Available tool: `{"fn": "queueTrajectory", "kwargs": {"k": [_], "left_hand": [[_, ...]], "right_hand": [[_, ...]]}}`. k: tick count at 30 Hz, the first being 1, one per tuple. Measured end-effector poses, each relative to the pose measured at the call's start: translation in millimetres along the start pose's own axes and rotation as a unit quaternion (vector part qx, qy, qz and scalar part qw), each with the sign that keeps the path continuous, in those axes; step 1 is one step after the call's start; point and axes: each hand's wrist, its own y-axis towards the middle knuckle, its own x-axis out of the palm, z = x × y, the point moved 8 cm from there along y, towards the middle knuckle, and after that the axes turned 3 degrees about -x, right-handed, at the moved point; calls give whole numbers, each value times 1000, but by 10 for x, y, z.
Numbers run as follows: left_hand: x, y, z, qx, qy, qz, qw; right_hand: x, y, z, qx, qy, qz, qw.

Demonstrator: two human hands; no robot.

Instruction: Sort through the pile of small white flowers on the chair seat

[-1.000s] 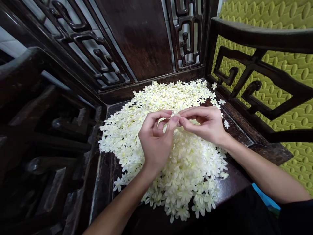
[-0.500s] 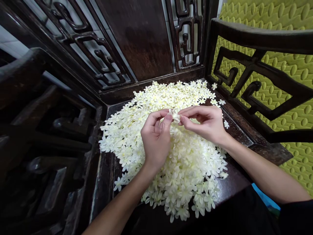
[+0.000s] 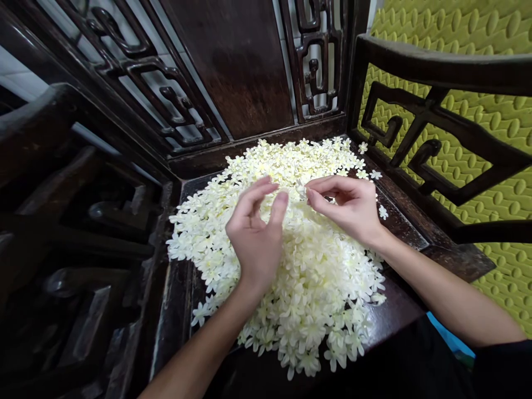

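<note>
A large heap of small cream-white fabric flowers [image 3: 316, 277] covers the dark wooden chair seat [image 3: 394, 310]. My left hand [image 3: 253, 238] hovers over the middle of the heap with thumb and fingers curled apart and nothing between them. My right hand [image 3: 349, 208] is just to its right, its thumb and forefinger pinched on one white flower [image 3: 302, 191] at the fingertips. A small gap separates the two hands.
The carved dark chair back [image 3: 241, 72] rises behind the heap and a carved armrest [image 3: 440, 127] runs along the right. A few loose flowers [image 3: 382, 211] lie by the right edge. A yellow-green padded wall [image 3: 490, 144] is beyond. More dark furniture [image 3: 75, 221] stands at left.
Both hands were pinched together on one flower. Now my left hand has let go and drawn slightly left and down with its fingers apart, while my right hand keeps the flower.
</note>
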Motion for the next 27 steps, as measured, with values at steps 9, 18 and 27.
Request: {"fn": "queueTrajectory", "kwargs": {"k": [9, 18, 27], "left_hand": [[89, -91, 72, -22, 30, -28, 999], [-107, 6, -219, -95, -34, 57, 993], [-73, 9, -78, -20, 4, 47, 999]], "right_hand": [[129, -30, -148, -63, -21, -67, 996], [-103, 39, -60, 7, 12, 52, 999], [-57, 49, 79, 93, 61, 34, 993]]}}
